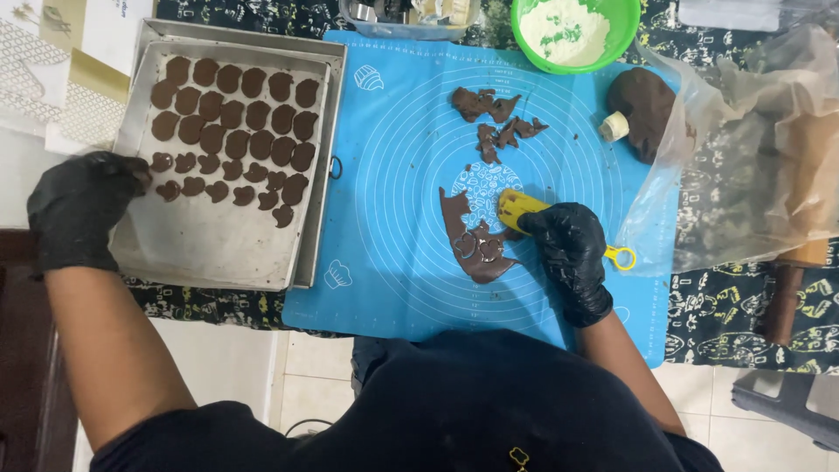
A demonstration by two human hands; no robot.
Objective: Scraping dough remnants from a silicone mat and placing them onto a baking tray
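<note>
Bare blue mat (393, 166) lies open between the baking tray (310, 262) and dough scraps (494, 118).
</note>
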